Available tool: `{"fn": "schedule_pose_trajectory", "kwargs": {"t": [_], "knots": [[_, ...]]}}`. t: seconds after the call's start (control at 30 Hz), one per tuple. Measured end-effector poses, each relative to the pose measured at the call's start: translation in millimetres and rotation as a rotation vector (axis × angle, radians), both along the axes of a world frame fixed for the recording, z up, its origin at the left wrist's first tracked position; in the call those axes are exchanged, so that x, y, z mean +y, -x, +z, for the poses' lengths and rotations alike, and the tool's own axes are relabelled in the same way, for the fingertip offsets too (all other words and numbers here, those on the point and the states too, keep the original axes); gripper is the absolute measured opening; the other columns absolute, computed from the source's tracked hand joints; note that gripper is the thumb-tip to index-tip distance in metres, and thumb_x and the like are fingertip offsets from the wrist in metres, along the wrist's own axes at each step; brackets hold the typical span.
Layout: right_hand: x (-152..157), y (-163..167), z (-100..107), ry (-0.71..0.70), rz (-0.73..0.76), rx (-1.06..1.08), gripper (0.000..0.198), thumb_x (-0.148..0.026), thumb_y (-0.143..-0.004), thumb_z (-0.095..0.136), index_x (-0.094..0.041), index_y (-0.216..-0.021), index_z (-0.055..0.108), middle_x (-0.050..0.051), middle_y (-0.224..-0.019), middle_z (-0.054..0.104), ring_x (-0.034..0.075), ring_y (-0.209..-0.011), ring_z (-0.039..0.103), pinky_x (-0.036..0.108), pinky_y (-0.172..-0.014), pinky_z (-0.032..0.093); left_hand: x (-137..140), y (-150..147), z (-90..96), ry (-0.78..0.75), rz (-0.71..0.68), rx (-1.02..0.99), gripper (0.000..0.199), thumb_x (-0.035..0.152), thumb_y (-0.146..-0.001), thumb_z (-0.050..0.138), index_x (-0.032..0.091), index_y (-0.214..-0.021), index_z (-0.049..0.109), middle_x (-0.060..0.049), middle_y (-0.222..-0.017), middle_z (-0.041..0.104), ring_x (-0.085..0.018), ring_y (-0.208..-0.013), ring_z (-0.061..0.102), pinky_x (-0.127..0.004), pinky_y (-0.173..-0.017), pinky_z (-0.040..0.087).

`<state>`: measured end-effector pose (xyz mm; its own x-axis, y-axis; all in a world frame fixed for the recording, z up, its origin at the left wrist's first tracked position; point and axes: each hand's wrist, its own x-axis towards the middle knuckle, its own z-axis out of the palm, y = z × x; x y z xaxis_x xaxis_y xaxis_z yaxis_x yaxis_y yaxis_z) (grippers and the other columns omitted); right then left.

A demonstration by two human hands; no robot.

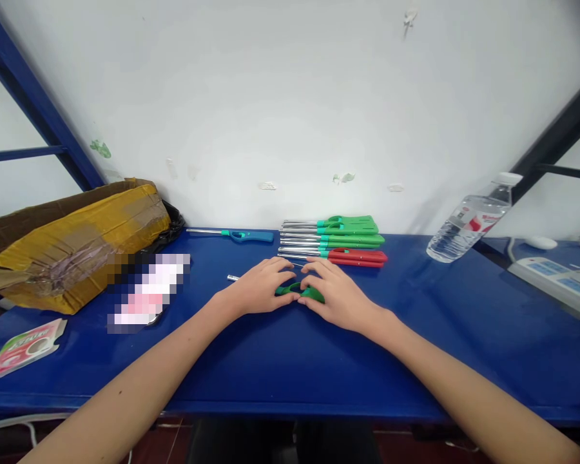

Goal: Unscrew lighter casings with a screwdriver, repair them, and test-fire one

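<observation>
Both of my hands are closed on one green stick lighter [313,294] low over the blue table. My left hand [261,285] grips it near the trigger opening, and its silver nozzle tip sticks out on the left beyond my wrist. My right hand [337,291] pinches the green handle, covering much of it. A thin, wire-like piece [297,264] shows between the two hands' fingertips; what it is I cannot make out. Just behind lie several green stick lighters [355,225] and red stick lighters [362,256] in a row, nozzles to the left.
A blue stick lighter [254,236] lies along the wall. Left are a taped cardboard box [87,245], a blurred-out object [149,293] and a torn printed packet [28,348]. On the right, a water bottle [474,219] leans near a white power strip [558,283].
</observation>
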<state>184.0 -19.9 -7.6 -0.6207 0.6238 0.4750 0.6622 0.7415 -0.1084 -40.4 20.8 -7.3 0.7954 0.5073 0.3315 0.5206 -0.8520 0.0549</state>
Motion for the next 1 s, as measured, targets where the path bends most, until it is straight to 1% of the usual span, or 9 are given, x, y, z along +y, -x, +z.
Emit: {"fn": "schedule_pose_trajectory", "kwargs": {"t": [0.07,0.17,0.27,0.4,0.5,0.7,0.87,0.93,1.0], "knots": [[5.8,-9.2,5.8,0.015,-0.068,0.026,0.021,-0.036,-0.093,0.057,-0.018,-0.096,0.066,0.013,-0.115,0.063,0.029,-0.119,0.054,0.046,-0.103,0.046,-0.3,0.0,-1.0,0.004,0.001,0.010,0.041,0.047,-0.092,0.059,0.015,-0.115,0.068,-0.016,-0.130,0.059,-0.032,-0.122,0.053,-0.046,-0.105,0.042],[16.1,-24.1,11.6,0.052,-0.204,0.062,0.027,-0.031,-0.099,0.044,-0.017,-0.096,0.066,0.011,-0.106,0.067,0.025,-0.105,0.059,0.043,-0.097,0.047,-0.4,0.1,-0.4,0.019,-0.001,0.035,0.043,0.049,-0.089,0.063,0.016,-0.116,0.068,-0.016,-0.131,0.058,-0.032,-0.125,0.051,-0.046,-0.106,0.042],[24.6,-34.3,10.0,0.128,-0.305,0.025,0.025,-0.032,-0.098,0.047,-0.018,-0.097,0.067,0.010,-0.103,0.069,0.025,-0.101,0.061,0.040,-0.092,0.048,-0.1,1.6,3.6,0.046,0.000,0.061,0.037,0.045,-0.091,0.063,0.017,-0.113,0.070,-0.015,-0.133,0.057,-0.031,-0.128,0.049,-0.045,-0.107,0.041],[30.6,-37.8,2.7,0.248,-0.321,-0.028,0.023,-0.037,-0.094,0.053,-0.021,-0.100,0.068,0.008,-0.100,0.071,0.023,-0.093,0.065,0.034,-0.078,0.049,2.4,7.9,10.3,0.068,0.020,0.081,0.031,0.042,-0.088,0.066,0.018,-0.106,0.072,-0.014,-0.133,0.057,-0.033,-0.129,0.048,-0.047,-0.107,0.041],[34.0,-38.9,-0.6,0.291,-0.318,-0.014,0.022,-0.040,-0.090,0.059,-0.022,-0.097,0.070,0.006,-0.097,0.071,0.022,-0.089,0.066,0.031,-0.073,0.048,4.9,13.2,12.9,0.076,0.040,0.093,0.030,0.042,-0.086,0.067,0.017,-0.101,0.073,-0.014,-0.130,0.059,-0.034,-0.127,0.050,-0.047,-0.105,0.042],[38.8,-42.6,-1.4,0.323,-0.309,0.042,0.015,-0.031,-0.089,0.058,-0.021,-0.091,0.069,0.005,-0.091,0.073,0.020,-0.083,0.066,0.029,-0.070,0.047,4.0,12.0,10.9,0.069,0.036,0.099,0.051,0.047,-0.086,0.068,0.021,-0.129,0.062,-0.015,-0.137,0.055,-0.033,-0.127,0.050,-0.048,-0.105,0.041],[38.8,-40.4,1.3,0.346,-0.344,0.215,0.021,-0.035,-0.092,0.054,-0.020,-0.089,0.067,0.005,-0.082,0.073,0.019,-0.070,0.064,0.030,-0.063,0.044,0.7,5.5,6.1,0.043,-0.034,0.054,0.037,0.038,-0.091,0.064,0.018,-0.122,0.064,-0.013,-0.128,0.060,-0.029,-0.122,0.053,-0.043,-0.104,0.042],[40.0,-39.1,3.0,0.354,-0.310,0.371,0.021,-0.036,-0.090,0.056,-0.019,-0.089,0.068,0.005,-0.083,0.073,0.019,-0.070,0.063,0.031,-0.064,0.046,-0.7,3.5,5.0,0.048,-0.050,0.042,0.032,0.034,-0.091,0.063,0.017,-0.119,0.065,-0.012,-0.124,0.062,-0.028,-0.120,0.054,-0.041,-0.104,0.042],[42.0,-38.3,5.7,0.419,-0.263,0.599,0.022,-0.040,-0.085,0.063,-0.019,-0.087,0.069,0.005,-0.080,0.072,0.018,-0.069,0.063,0.030,-0.063,0.047,-1.7,2.0,4.4,0.059,-0.057,0.034,0.028,0.031,-0.093,0.061,0.016,-0.116,0.066,-0.012,-0.122,0.063,-0.027,-0.119,0.055,-0.041,-0.104,0.042]]}}
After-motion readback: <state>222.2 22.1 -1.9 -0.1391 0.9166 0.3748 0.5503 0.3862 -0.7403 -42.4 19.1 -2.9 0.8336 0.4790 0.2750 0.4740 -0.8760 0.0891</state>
